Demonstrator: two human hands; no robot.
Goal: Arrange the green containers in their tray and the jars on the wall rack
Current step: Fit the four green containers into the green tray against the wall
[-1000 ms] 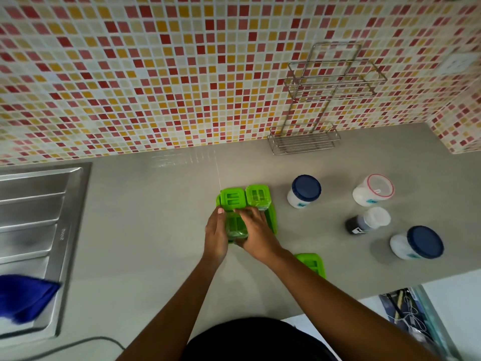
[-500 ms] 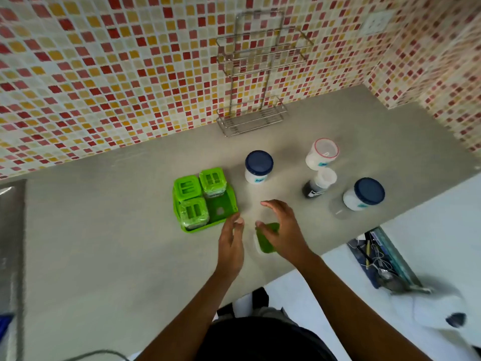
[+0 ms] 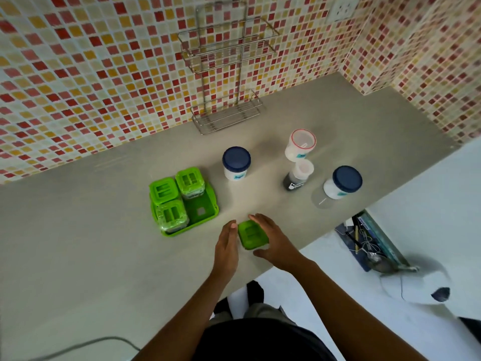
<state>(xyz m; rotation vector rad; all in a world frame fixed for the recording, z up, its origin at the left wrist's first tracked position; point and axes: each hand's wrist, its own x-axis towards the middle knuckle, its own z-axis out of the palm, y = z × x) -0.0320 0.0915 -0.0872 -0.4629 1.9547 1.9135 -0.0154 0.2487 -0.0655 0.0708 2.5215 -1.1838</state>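
"Since three green containers already sit in the green tray [image 3: 212, 204], that bare near-right slot must be meant for the fourth green container [image 3: 252, 234]?"

"I'd judge so. It stands on the table [image 3: 78, 243], just right of the tray's near corner, between both hands."

"Are they gripping it?"

"Not firmly, as far as I can tell. The left hand [image 3: 227, 247] lies flat and open, fingertips against its left side. The right hand [image 3: 276, 246] is open too, cupped around its right side, thumb near the front."

"And the jars?"

"All four stand on the table: blue-lidded jar [image 3: 236, 164], red-rimmed jar [image 3: 300, 144], dark jar [image 3: 298, 175], second blue-lidded jar [image 3: 342, 182]. The wall rack [image 3: 229, 110] holds nothing yet."
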